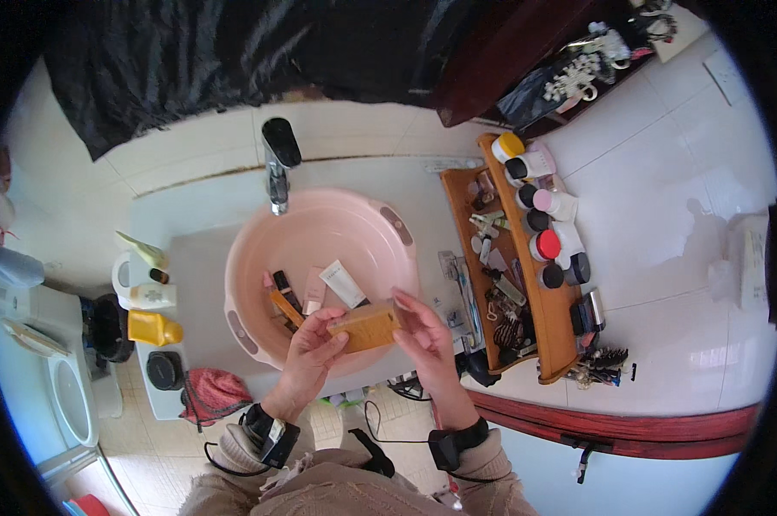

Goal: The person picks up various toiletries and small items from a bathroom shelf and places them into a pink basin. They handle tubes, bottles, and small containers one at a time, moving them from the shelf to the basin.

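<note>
Between both hands I hold a small yellow-brown box [366, 327] with a clear-looking upper edge, above the front of a pink plastic basin [324, 216]. My left hand [314, 351] grips its left end, thumb on the near face. At the right end, my right hand [427, 332] pinches the corner. Inside the basin lie a white squeeze tube [342, 282], a pink carton or bottle [314, 289], a dark cosmetic tube [284, 288] and an orange stick-like item [286, 308]. The box and my left hand hide part of the basin floor.
A chrome faucet [277, 174] reaches over the basin's back rim. To the right, a wooden shelf [550, 322] carries several jars and small cosmetics. On the left counter edge stand a yellow bottle [155, 327], a round black container [164, 370] and a red cloth [214, 395].
</note>
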{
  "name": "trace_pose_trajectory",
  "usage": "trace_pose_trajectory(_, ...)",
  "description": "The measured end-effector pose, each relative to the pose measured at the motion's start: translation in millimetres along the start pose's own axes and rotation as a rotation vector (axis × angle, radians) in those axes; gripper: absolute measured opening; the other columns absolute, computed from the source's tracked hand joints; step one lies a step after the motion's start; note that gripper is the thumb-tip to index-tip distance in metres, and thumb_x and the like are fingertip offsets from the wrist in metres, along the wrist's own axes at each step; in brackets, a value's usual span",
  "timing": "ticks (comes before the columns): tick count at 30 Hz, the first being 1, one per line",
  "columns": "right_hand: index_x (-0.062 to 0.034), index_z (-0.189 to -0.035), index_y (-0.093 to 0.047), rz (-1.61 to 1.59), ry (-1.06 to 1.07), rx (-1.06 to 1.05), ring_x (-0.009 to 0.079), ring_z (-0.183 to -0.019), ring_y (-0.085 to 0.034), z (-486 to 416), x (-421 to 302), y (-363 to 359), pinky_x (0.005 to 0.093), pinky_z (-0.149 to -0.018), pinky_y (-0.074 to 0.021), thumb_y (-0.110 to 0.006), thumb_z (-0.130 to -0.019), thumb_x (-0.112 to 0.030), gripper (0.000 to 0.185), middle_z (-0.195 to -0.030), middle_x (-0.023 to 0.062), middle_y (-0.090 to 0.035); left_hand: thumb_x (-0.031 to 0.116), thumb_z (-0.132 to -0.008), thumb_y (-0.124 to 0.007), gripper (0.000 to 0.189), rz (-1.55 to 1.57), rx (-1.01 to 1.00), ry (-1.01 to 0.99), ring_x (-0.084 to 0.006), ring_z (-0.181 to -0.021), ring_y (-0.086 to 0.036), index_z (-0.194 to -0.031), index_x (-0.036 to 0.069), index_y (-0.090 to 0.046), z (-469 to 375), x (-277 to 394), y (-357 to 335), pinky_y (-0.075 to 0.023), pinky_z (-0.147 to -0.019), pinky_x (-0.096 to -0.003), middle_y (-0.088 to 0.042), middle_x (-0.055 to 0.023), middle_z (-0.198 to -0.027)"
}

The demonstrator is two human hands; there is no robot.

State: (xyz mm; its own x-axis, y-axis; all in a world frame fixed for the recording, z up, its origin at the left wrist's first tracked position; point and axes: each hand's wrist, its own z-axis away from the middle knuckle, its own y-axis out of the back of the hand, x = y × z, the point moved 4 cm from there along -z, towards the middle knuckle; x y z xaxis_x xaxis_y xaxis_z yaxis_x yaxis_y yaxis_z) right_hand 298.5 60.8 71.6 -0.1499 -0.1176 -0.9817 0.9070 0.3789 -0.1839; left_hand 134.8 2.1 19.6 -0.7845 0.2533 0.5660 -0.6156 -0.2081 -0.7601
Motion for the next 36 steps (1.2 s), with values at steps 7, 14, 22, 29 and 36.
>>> trace_pose_trajectory(7,0.0000,-0.116,-0.054,0.056,0.118,-0.178,0.0184,-0.122,-0.048,18,-28,-29,0.0323,-0.102,-0.0386,-0.059,-0.083,0.010,0.034,-0.129,0.0126,-0.051,0.000,-0.091,-0.055,0.039,0.068,-0.141,-0.193,-0.0153,-0.113,-0.053,-0.128,0.010,-0.047,39,30,-18,-0.0451,-0.099,-0.0326,-0.049,-0.0031,-0.129)
trace_pose_trajectory(14,-0.0020,-0.124,-0.049,0.037,0.339,-0.337,0.0239,-0.134,-0.035,28,-72,-47,0.0374,-0.106,-0.0341,-0.058,-0.082,0.009,0.045,-0.144,0.0145,-0.034,-0.010,-0.088,-0.053,0.042,0.009,-0.144,-0.382,-0.0176,-0.114,-0.053,-0.124,0.010,-0.045,68,51,-42,-0.0471,-0.098,-0.0335,-0.037,-0.0034,-0.138)
trace_pose_trajectory(22,-0.0004,-0.142,-0.031,-0.061,0.265,-0.276,0.0239,-0.130,-0.041,31,-86,-46,0.0338,-0.106,-0.0338,-0.059,-0.084,0.004,0.064,-0.147,0.0135,-0.032,-0.009,-0.084,-0.058,0.054,-0.238,-0.107,-0.603,-0.0197,-0.111,-0.056,-0.131,0.008,-0.040,83,60,-67,-0.0512,-0.086,-0.0314,-0.035,-0.0056,-0.141)
trace_pose_trajectory(29,0.0037,-0.133,-0.044,-0.036,0.318,-0.286,0.0204,-0.123,-0.048,13,-100,-44,0.0323,-0.104,-0.0375,-0.057,-0.087,0.001,0.048,-0.135,0.0139,-0.048,-0.002,-0.088,-0.059,0.047,-0.204,-0.099,-0.418,-0.0208,-0.109,-0.059,-0.132,0.003,-0.041,77,48,-72,-0.0517,-0.093,-0.0360,-0.054,-0.0116,-0.125)
trace_pose_trajectory(36,0.0050,-0.118,-0.057,-0.076,0.317,-0.196,0.0156,-0.107,-0.058,-5,-102,-43,0.0285,-0.094,-0.0456,-0.058,-0.090,-0.002,0.029,-0.119,0.0110,-0.061,0.007,-0.091,-0.058,0.043,-0.198,-0.168,-0.381,-0.0268,-0.115,-0.057,-0.132,0.003,-0.044,69,36,-76,-0.0518,-0.093,-0.0385,-0.058,-0.0116,-0.123)
